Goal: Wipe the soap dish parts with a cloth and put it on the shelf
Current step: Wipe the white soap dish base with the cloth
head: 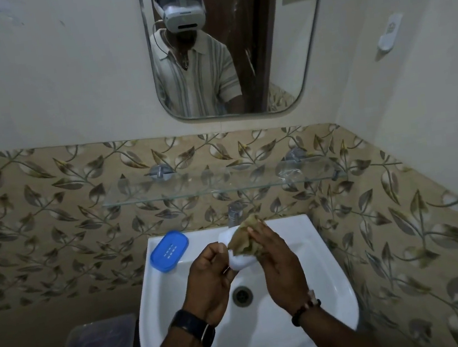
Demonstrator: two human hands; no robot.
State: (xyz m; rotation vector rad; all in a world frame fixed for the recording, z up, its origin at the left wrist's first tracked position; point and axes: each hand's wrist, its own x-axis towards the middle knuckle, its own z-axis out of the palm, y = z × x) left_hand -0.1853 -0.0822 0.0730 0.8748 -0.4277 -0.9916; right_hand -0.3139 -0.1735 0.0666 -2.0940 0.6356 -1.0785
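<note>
Here, white dish part (240, 260) in left hand (210, 283)

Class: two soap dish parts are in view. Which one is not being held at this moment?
The blue part, with slots in its middle, lies on the sink rim at the back left corner. The white part is held in the left hand while the right hand presses a cloth on it.

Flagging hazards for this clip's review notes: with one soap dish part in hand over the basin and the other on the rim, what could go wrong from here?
1. The left hand pinches the white soap dish part by one end while the right hand rubs it with the cloth; it could slip into the sink.
2. The blue part sits at the sink's back left corner, overhanging the rim; an elbow or the cloth might knock it off.
3. The glass shelf is see-through, so its edge may be misjudged when placing.
</note>
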